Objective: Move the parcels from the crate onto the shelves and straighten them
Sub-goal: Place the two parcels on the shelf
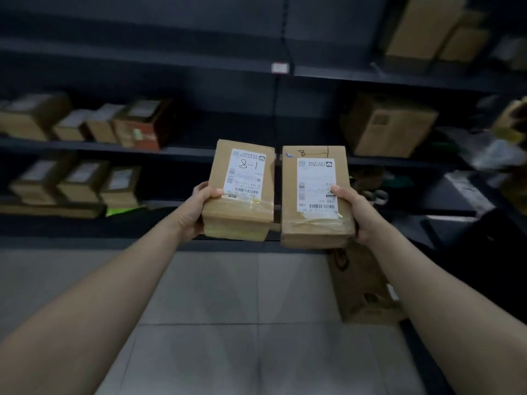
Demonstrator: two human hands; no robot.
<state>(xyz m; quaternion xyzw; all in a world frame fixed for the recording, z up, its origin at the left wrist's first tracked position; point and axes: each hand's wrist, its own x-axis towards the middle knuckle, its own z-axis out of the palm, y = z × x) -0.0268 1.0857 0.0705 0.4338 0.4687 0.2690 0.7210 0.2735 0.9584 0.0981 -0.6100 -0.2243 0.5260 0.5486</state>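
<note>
Two bare forearms reach out over a pale tiled floor [228,295]. Low on the right a printed cardboard carton [362,286] stands on the tiles, partly hidden by the right forearm.

The left hand [199,212] grips a small brown parcel [242,218] from its left side, thumb on top beside a white label marked "8-1", fingers tucked underneath. The right hand [359,218] grips a second parcel [313,232] from its right side, thumb pressing on its label. Both are held in the air side by side, labels up, almost touching, in front of the dark shelves [185,151] and not resting on them.

Beyond, blurred, a row of labelled boxes [85,124] fills the left of the middle shelf, ending at a red-printed box [145,129]. A large carton [390,126] sits on the same shelf to the right, and the held parcels hang before the stretch between the two. Lower left, three more boxes [77,181] stand in a row, with something bright green [122,210] just beside them. Jumbled packages [496,149] crowd the far right, and tall cartons [433,32] stand on the top shelf.
</note>
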